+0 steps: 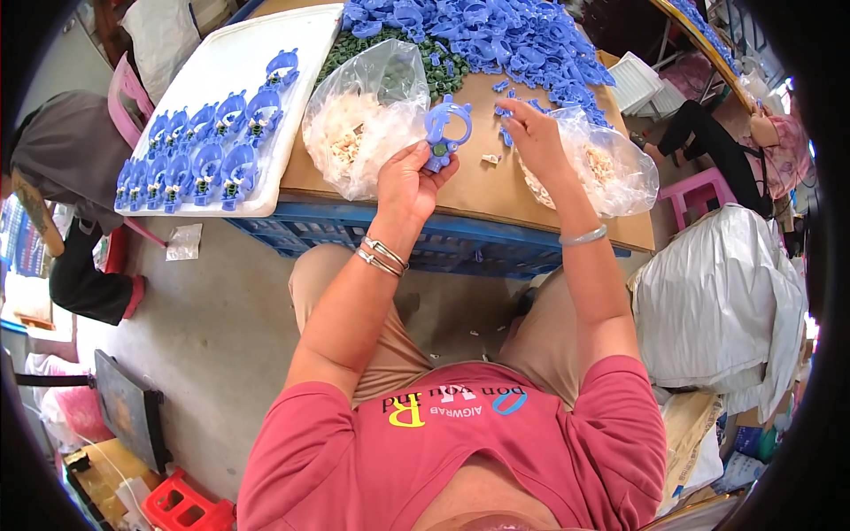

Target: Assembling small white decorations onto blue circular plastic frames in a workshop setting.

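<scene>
My left hand point(409, 181) grips a blue plastic ring-shaped toy part point(449, 126) with two ear-like bumps. A small green piece point(440, 150) sits in its lower half, just above my fingers. To the right, my right hand point(534, 137) is above the board with thumb and forefinger pinched together; what is between them is too small to make out. Several small blue pieces point(507, 93) lie by those fingertips. A little cream piece point(490, 159) rests on the board between my hands. Clear bags of cream pieces stand beside the left hand point(347, 142) and under the right forearm point(602, 168).
A white tray point(292, 115) at left carries rows of blue parts. Beyond my hands are a blue heap point(496, 35) and green pieces point(336, 57) on the brown board point(354, 195), above a blue crate point(354, 237). People sit at both sides. A white sack point(708, 301) stands right.
</scene>
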A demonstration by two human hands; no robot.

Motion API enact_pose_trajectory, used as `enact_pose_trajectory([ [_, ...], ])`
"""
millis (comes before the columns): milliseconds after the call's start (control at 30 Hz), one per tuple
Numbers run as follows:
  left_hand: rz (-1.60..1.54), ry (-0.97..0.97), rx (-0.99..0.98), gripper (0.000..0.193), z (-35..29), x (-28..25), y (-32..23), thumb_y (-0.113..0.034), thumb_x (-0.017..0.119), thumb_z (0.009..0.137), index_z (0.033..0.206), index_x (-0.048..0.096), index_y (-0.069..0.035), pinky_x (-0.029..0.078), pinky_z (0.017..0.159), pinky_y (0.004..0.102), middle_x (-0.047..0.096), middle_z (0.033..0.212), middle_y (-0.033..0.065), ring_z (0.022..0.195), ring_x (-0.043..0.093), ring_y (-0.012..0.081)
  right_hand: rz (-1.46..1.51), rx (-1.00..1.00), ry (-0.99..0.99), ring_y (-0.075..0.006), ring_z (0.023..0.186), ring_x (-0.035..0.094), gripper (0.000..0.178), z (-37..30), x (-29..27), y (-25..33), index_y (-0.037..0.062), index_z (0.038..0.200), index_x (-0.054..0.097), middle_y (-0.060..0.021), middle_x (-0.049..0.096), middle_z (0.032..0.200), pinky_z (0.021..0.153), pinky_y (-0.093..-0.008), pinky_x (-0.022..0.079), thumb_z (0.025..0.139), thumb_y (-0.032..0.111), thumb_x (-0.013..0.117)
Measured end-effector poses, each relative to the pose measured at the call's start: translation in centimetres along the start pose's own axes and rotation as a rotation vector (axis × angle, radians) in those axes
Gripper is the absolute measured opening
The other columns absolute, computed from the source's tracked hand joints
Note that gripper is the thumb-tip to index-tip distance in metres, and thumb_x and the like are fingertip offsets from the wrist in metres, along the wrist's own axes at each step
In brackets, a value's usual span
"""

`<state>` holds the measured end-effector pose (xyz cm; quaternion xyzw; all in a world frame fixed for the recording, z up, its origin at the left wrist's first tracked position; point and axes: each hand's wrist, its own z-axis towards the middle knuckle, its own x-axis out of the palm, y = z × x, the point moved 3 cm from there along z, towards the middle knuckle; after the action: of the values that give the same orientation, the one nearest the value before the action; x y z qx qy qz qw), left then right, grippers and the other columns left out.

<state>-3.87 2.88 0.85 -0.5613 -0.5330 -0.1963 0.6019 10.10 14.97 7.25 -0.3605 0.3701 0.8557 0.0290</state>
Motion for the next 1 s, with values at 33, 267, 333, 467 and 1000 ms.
enact_pose_trajectory([
  [33,0.000,0.016,-0.009,0.012,0.0,0.2,0.1,-0.003,0.044,0.085,0.093,0.048,0.005,0.051,0.072,0.0451,0.056,0.087,0.0166,0.077,0.058,0.0279,-0.002,0.001,-0.004,-0.0212,0.060,0.055,0.018,-0.5,0.2,0.1,0.0044,0.096,0.056,-0.0114,0.055,0.066,0.054,-0.0321,0.043,0.080,0.010,0.051],
  [267,-0.166,0.040,-0.130,0.016,-0.5,1.0,0.5,-0.006,0.044,0.086,0.097,0.046,0.005,0.051,0.075,0.0451,0.053,0.097,0.0178,0.084,0.056,0.0329,0.827,0.474,0.165,-0.0048,0.046,0.045,0.015,-3.3,2.9,0.8,0.0008,0.093,0.060,0.0008,0.053,0.064,0.038,-0.0192,0.033,0.081,0.008,0.054],
  [333,-0.163,0.051,-0.173,0.016,-0.7,1.3,0.6,-0.006,0.044,0.086,0.097,0.046,0.004,0.051,0.075,0.0446,0.053,0.098,0.0167,0.086,0.055,0.0317,1.122,0.508,0.226,-0.0046,0.045,0.043,0.012,-3.7,3.6,0.6,0.0004,0.090,0.060,0.0001,0.053,0.064,0.036,-0.0178,0.031,0.080,0.006,0.057],
  [467,-0.165,0.108,-0.205,0.016,-0.4,0.8,0.8,-0.006,0.044,0.086,0.098,0.047,0.004,0.052,0.074,0.0439,0.053,0.097,0.0162,0.086,0.056,0.0302,1.167,0.487,0.206,-0.0049,0.045,0.043,0.011,-3.8,4.1,0.9,0.0004,0.090,0.060,-0.0004,0.054,0.064,0.036,-0.0172,0.031,0.080,0.006,0.057],
  [1000,0.047,0.164,-0.262,0.013,-0.8,0.7,0.6,-0.005,0.045,0.085,0.092,0.049,0.005,0.055,0.063,0.0403,0.057,0.086,0.0163,0.074,0.060,0.0289,1.294,0.515,0.295,-0.0069,0.047,0.042,0.011,-4.6,4.1,0.4,0.0010,0.089,0.059,-0.0058,0.057,0.070,0.039,-0.0176,0.031,0.078,0.003,0.057],
])
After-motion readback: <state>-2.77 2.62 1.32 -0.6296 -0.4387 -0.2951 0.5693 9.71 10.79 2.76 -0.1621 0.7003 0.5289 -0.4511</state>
